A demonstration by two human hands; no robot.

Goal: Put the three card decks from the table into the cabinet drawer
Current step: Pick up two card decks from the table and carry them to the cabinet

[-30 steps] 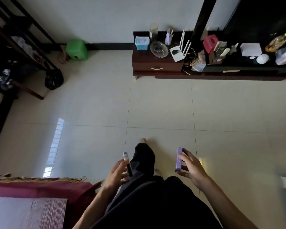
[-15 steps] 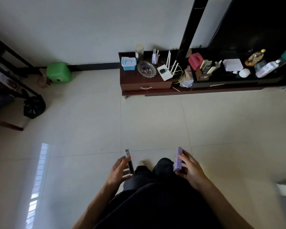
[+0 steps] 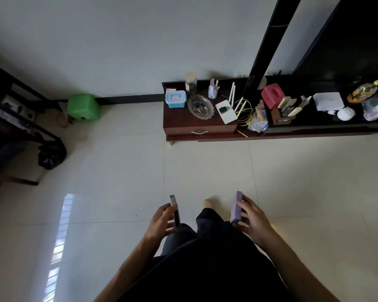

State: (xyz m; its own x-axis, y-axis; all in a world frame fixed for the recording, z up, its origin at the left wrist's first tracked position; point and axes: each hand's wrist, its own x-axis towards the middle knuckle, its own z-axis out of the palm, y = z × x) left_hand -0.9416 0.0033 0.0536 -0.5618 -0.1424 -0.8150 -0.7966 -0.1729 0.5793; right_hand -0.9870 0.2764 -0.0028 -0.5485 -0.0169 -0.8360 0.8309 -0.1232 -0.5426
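My left hand (image 3: 160, 222) grips a dark card deck (image 3: 175, 211) held on edge in front of my waist. In my right hand (image 3: 252, 219) is a purple card deck (image 3: 236, 207), also on edge. A third deck does not show. Ahead across the tiled floor stands the low dark-wood cabinet (image 3: 177, 116). Its drawer (image 3: 200, 132), with a pale curved handle, is closed. Both hands are well short of the cabinet.
On the cabinet top sit a blue box (image 3: 175, 99), a glass dish (image 3: 200, 106), a white router (image 3: 226, 111) and a red tissue box (image 3: 272, 95). A green stool (image 3: 83, 107) and a black bag (image 3: 51, 154) stand at the left, by a dark frame.
The view has moved forward: the cabinet is nearer and lower in the frame, and the red rug at the lower left is gone. Both hands still hold their decks.
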